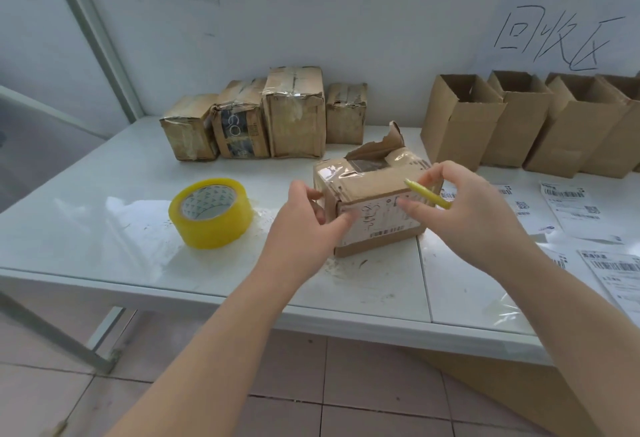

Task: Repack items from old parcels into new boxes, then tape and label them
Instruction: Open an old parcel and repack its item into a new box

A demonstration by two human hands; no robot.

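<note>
**Torn box held**

The box (374, 187) sits on the table (104, 211), long side left to right, label toward the person. The left hand (304, 225) grips its left end. The right hand (460, 208) pinches a yellow tool (427, 192), tip pointing up-left.

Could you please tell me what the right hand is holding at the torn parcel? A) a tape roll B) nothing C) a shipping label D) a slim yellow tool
D: the right hand pinches a slim yellow tool at the torn parcel, while the tape roll sits apart on the table.
</note>
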